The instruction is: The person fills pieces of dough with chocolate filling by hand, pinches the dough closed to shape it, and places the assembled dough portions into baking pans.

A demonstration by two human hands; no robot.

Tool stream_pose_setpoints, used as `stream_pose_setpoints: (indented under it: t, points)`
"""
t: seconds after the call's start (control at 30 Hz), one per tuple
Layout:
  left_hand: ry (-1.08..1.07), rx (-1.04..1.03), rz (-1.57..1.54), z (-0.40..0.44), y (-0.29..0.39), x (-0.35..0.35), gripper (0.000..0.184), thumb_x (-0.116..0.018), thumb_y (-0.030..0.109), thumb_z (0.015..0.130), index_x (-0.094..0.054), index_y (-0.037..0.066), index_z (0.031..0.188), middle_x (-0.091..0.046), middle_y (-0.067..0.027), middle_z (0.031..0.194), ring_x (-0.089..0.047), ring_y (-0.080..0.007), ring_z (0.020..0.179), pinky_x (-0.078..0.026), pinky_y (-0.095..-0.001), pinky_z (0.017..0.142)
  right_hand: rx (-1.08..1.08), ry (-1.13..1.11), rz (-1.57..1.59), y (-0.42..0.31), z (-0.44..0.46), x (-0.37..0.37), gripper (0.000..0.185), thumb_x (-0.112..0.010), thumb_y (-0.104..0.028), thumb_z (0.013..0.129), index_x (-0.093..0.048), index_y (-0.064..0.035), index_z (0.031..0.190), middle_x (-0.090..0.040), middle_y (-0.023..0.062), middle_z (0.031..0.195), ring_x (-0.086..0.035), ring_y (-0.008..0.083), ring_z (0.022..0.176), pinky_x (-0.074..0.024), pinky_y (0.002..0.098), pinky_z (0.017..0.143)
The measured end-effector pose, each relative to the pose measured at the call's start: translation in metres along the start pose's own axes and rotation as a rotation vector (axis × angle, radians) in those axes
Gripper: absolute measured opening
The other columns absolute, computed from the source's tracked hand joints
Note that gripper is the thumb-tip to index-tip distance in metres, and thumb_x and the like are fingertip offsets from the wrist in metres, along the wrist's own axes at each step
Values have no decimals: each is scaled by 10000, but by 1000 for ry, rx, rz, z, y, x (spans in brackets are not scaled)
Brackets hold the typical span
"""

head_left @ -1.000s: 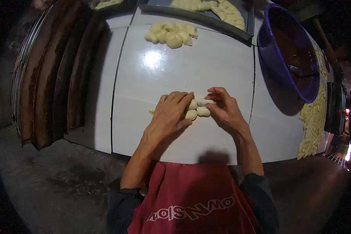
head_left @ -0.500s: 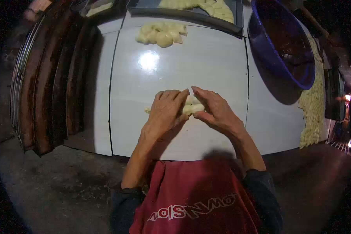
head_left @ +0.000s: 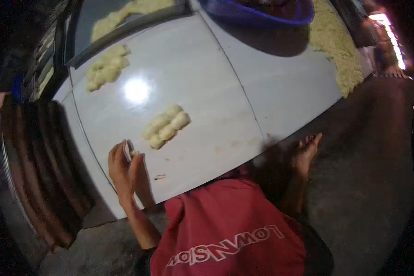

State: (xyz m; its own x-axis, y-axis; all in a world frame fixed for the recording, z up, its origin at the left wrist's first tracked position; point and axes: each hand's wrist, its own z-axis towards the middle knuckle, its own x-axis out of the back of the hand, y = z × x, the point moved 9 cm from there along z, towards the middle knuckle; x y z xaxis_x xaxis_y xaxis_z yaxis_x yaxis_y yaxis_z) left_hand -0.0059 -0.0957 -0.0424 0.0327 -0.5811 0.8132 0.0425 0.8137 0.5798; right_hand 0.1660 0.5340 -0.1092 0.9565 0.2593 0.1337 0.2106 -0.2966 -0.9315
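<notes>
My left hand [head_left: 123,169] is low over the left part of the white table [head_left: 202,152], thumb and fingers closed on a small piece of dough [head_left: 134,153]. Just beyond it lies a cluster of pale dough balls [head_left: 166,126], pressed against each other and touched by neither hand. Out past the table's front edge, on the right, my right hand [head_left: 307,154] hangs over the dark floor. Its fingers are apart and nothing shows in them, though the hand is dim and slightly blurred.
A second dough cluster [head_left: 106,69] lies farther back, beside a dark tray [head_left: 129,33] holding more dough. The purple basin [head_left: 262,17] stands at the back, with a mass of dough strips [head_left: 338,50] along the right. Brown ridged metal pans [head_left: 37,170] stand at left.
Both hands have left the dough cluster, which now lies uncovered. My left hand moved left with a small dough piece; my right hand swung right, off the table. The view has turned.
</notes>
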Motion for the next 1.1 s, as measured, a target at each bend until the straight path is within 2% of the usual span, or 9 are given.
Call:
stream_pose_setpoints:
  t: [0.07,0.17,0.3,0.47,0.57,0.73,0.77,0.9,1.1]
  points:
    - [-44,99,-81,2,15,-7,492,-798,156,816,-638,23,1262,-616,-179,1194,-628,-314,1050,-518,-386,885,-302,-266,-22,79,29,3,881,-487,-696,937,-239,-138,1573,-310,134,1558,-353,291,1389,-275,485,1126]
    - [-118,152,-76,6,24,-9,503,-786,191,823,-637,33,1277,-632,-157,1207,-640,-307,1066,-527,-387,891,-120,-667,98,61,-32,-63,864,-449,-646,978,-156,-115,1594,-211,136,1622,-278,319,1448,-228,491,1178]
    - [-89,132,-67,2,18,-10,447,-779,177,830,-658,35,1236,-655,-149,1147,-656,-261,999,-539,-363,841,-222,-296,60,43,-14,-32,753,-447,-582,1005,-289,-89,1553,-295,167,1583,-260,334,1460,-235,508,1176]
    - [-6,276,-328,-10,5,3,431,-750,172,862,-643,-10,1238,-648,-177,1199,-648,-282,1077,-527,-373,912,870,-402,-124,-80,-41,-43,501,-593,-403,984,-604,-15,1301,-596,74,1262,-533,230,1223,-435,414,942]
    - [24,271,-368,-3,-3,10,441,-746,185,869,-637,-21,1243,-644,-185,1217,-641,-298,1109,-526,-388,927,500,-374,-166,-101,-73,-141,432,-590,-388,985,-620,-29,1224,-633,123,1125,-623,251,1004,-518,403,822]
    - [110,102,-314,49,-1,32,438,-758,208,877,-642,28,1259,-644,-168,1243,-650,-277,1104,-548,-371,907,479,-1207,-472,-79,-266,-364,155,-623,-224,964,-650,-72,967,-527,-12,837,-462,48,719,-357,195,577]
    - [123,66,-271,66,3,33,438,-763,208,874,-644,37,1259,-644,-166,1246,-652,-271,1102,-553,-365,899,327,-1346,-488,-51,-281,-400,207,-620,-226,957,-653,-28,1004,-596,37,862,-555,112,737,-450,259,623]
    - [209,-81,-180,133,14,34,435,-754,242,872,-647,43,1244,-637,-175,1271,-655,-305,1094,-561,-377,896,1142,-1369,-529,-20,-351,-524,380,-630,-290,914,-648,-12,1173,-632,164,1174,-585,364,1130,-473,471,966]
    - [274,-297,45,221,20,17,487,-714,255,865,-597,28,1280,-608,-233,1279,-574,-410,1170,-436,-470,1023,1479,-1334,-961,16,-392,-593,569,-649,-342,909,-499,-82,1392,-525,163,1338,-460,340,1280,-387,527,1058]
